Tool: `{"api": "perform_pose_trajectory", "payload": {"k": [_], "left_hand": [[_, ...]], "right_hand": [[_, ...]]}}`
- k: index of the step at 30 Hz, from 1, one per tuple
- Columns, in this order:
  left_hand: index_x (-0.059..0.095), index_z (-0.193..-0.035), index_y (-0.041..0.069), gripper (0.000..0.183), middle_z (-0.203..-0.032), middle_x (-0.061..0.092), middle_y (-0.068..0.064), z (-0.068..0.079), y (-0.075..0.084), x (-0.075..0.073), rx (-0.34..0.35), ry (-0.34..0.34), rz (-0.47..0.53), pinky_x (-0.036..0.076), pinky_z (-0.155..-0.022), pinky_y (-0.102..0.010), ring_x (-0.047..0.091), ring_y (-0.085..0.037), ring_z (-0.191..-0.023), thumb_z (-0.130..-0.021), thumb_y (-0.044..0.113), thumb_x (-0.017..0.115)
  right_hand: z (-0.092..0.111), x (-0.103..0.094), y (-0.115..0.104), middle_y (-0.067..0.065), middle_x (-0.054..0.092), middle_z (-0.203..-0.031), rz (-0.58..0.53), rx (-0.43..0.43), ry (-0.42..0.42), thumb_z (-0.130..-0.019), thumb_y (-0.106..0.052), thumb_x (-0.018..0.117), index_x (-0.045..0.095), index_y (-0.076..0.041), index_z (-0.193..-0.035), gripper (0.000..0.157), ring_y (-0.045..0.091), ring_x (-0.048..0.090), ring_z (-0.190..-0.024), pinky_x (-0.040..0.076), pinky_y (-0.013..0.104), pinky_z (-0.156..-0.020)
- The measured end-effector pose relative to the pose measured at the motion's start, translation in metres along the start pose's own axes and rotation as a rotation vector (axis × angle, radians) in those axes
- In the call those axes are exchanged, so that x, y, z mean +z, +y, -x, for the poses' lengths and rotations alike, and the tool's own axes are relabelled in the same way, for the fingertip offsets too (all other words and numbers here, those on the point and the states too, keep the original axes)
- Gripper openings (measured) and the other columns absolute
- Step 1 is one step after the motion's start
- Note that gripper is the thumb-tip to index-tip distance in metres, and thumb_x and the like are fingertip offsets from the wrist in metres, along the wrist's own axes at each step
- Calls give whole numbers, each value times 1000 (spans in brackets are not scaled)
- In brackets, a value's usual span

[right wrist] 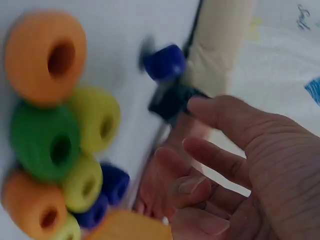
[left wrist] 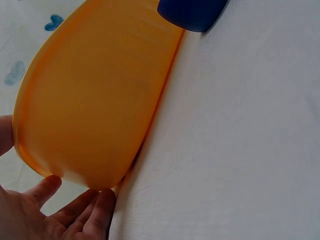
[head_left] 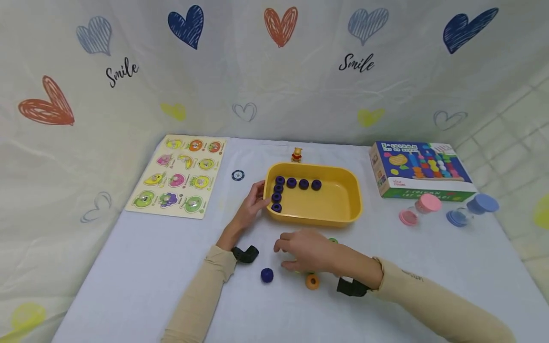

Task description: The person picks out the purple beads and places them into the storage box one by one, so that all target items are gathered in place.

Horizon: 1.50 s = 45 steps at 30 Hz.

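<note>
My left hand [head_left: 249, 207] rests at the left end of a yellow tray [head_left: 317, 221]. In the left wrist view its fingertips [left wrist: 106, 197] touch the tray's outer wall. Inside the tray, several dark blue beads [head_left: 303, 184] form an L along the left and far sides. My right hand [head_left: 310, 250] hovers over loose beads with fingers bent loosely and nothing in them. Under it, partly hidden, are an orange bead [head_left: 312, 281] and a green bead [right wrist: 46, 141]; yellow beads [right wrist: 95, 120] also show. A lone blue bead [head_left: 267, 275] lies left of the right hand.
A fruit puzzle board [head_left: 176, 176] lies at the left, beside a poker chip [head_left: 238, 175]. A small bear figure [head_left: 296, 154] stands behind the tray. To the right are a toy box [head_left: 422, 169], a pink-capped container [head_left: 428, 203] and a blue-capped one [head_left: 482, 203].
</note>
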<state>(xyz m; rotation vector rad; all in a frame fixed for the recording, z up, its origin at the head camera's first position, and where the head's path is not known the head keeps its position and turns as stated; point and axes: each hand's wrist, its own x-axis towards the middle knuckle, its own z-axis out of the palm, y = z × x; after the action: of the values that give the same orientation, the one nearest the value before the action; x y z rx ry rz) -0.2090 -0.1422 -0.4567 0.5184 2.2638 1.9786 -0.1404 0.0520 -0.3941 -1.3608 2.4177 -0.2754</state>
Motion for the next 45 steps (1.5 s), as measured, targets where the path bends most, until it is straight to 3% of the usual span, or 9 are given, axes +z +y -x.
{"api": "perform_pose_trajectory", "payload": {"k": [4,7,14,22,26,29,37,41,45], "left_hand": [[22,-136,-6,52,-136,31,-25,0,3,0,-6,-8,-9,29,-102,-40,36,-36,-120,-90,4,43],[22,-137,-6,52,-137,30,-25,-1,5,0,-8,-7,-12,29,-102,-40,35,-36,-121,-90,4,43],[22,-137,-4,53,-137,31,-24,0,3,-3,-20,3,-15,28,-102,-40,35,-35,-122,-89,6,43],[23,-136,-6,52,-136,32,-26,0,-5,-3,6,5,14,29,-102,-42,36,-37,-121,-90,3,44],[23,-136,-6,51,-135,32,-26,0,-3,-1,12,0,10,30,-101,-43,37,-37,-120,-90,2,44],[23,-136,-6,51,-135,32,-27,0,-1,-2,19,-6,8,31,-99,-43,37,-38,-119,-90,2,43],[23,-135,-7,51,-134,33,-27,0,-1,-6,33,-1,8,31,-100,-43,37,-39,-119,-90,1,43],[23,-135,-7,51,-135,32,-26,0,-3,-4,23,1,-2,30,-101,-41,36,-37,-119,-89,3,44],[23,-136,-6,51,-135,33,-26,-1,-3,-1,20,-1,-2,31,-101,-42,37,-37,-120,-90,4,44]], "right_hand": [[-5,17,-8,-7,58,-101,31,-36,-65,-80,-50,60,57,-22,-115,46,3,55,-78,47,21,-66],[-13,32,-15,-7,57,-101,38,-80,-56,-81,-52,57,54,-23,-120,49,2,54,-72,45,18,-61],[-32,53,-33,-8,55,-89,130,-236,25,-86,-44,55,55,-21,-117,38,-3,46,-60,39,12,-49],[-37,50,-37,-10,57,-91,79,-262,-41,-87,-37,56,57,-21,-111,29,-5,49,-68,41,12,-58],[-28,31,-27,-12,59,-91,-40,-190,-50,-86,-37,58,59,-20,-108,28,-6,48,-69,41,13,-60],[-19,3,-13,-14,59,-86,-116,-108,-12,-85,-37,59,60,-19,-108,29,-2,51,-69,43,14,-61],[-17,-70,55,-9,56,-75,-61,189,90,-83,-37,62,60,-17,-109,33,8,49,-64,43,22,-59],[-30,-84,92,-1,56,-76,-29,264,40,-83,-27,64,60,-11,-108,30,13,49,-67,42,25,-61],[-48,-84,114,2,59,-84,-4,262,-39,-81,-20,66,62,-8,-107,29,15,51,-71,45,27,-66]]}}
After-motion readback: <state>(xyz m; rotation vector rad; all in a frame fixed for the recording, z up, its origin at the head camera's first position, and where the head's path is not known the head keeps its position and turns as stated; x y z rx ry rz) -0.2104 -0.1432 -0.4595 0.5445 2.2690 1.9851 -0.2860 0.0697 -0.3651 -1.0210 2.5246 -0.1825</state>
